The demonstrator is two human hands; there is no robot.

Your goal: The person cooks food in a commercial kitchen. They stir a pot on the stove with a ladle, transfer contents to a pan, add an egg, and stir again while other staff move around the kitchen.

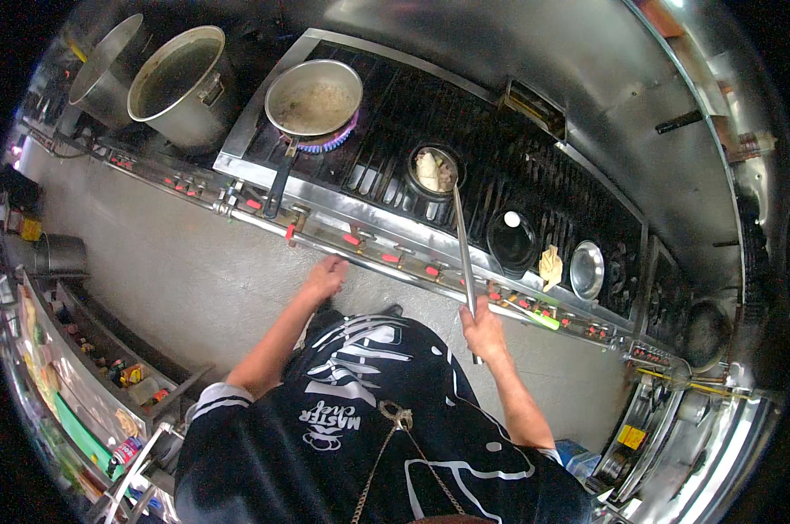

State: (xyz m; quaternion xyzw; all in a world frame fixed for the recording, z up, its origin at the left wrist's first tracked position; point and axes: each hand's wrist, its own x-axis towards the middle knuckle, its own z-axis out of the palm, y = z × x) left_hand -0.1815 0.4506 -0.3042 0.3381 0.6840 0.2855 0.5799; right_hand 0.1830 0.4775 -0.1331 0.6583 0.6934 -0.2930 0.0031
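Note:
My right hand [484, 332] grips the long metal handle of a ladle [461, 236], whose far end reaches into a small dark pot [433, 171] holding pale food on the black stove grate. My left hand [327, 276] hangs with loosely curled fingers in front of the stove's steel front rail [360, 234], close to the red knobs, holding nothing. A steel frying pan [313, 98] with a dark handle sits over a lit blue-purple burner to the left of the small pot.
Two large steel stockpots [178, 79] stand at the stove's left end. A black pot [511, 239] with a white object and a small steel bowl [586, 269] sit to the right. A shelf with bottles and containers [89, 367] runs along the left behind me. Grey floor lies below.

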